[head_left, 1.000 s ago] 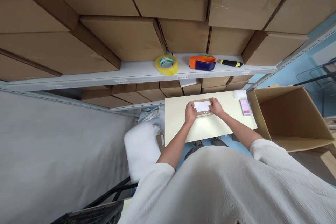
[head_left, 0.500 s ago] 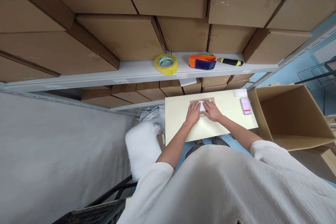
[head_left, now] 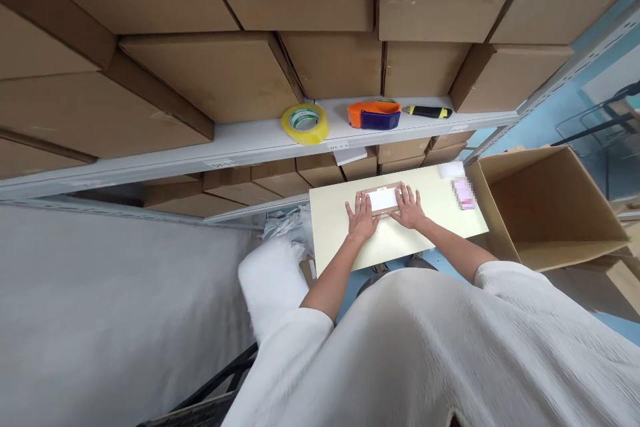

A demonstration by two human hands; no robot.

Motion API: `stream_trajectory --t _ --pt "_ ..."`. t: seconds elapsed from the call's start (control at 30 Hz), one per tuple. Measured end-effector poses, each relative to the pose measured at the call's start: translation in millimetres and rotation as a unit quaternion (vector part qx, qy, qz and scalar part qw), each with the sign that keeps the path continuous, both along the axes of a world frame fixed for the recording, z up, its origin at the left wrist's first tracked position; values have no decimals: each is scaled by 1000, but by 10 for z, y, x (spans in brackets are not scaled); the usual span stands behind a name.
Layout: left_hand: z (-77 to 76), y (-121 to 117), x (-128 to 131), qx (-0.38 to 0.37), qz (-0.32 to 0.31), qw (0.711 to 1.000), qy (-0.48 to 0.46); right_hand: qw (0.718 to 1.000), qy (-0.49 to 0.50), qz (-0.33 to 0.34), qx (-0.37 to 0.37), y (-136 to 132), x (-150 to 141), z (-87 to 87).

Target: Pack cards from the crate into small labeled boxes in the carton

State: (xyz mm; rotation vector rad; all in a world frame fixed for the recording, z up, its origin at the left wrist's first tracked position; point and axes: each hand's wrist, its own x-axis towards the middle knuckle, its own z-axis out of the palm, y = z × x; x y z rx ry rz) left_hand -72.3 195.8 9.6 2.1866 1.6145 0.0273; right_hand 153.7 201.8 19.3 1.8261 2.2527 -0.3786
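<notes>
A small flat brown cardboard parcel (head_left: 383, 189) with a white label (head_left: 383, 201) lies on a pale yellow table (head_left: 340, 227). My left hand (head_left: 360, 217) rests flat on the parcel's left end, fingers spread. At the parcel's right end my right hand (head_left: 410, 208) lies flat too, fingers stretched out. The label shows between the two hands.
A grey shelf (head_left: 250, 140) behind the table holds a yellow tape roll (head_left: 305, 123), an orange and blue tape dispenser (head_left: 374, 114) and a yellow-black utility knife (head_left: 427, 111). Brown cartons fill the shelves. An open cardboard box (head_left: 545, 207) stands right; a pink item (head_left: 465, 193) and white foam (head_left: 273, 280) lie nearby.
Half a second ago both hands lay together over the label; now they have slid apart to the parcel's ends, uncovering the label. The camera view shifted slightly.
</notes>
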Motion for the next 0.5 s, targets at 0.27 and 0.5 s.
stream_trajectory --t 0.27,0.5 --pt "235 308 7 -18 -37 999 -6 999 41 27 -15 200 145 232" --pt "334 532 -9 -68 -74 995 0 998 34 27 -35 278 37 280"
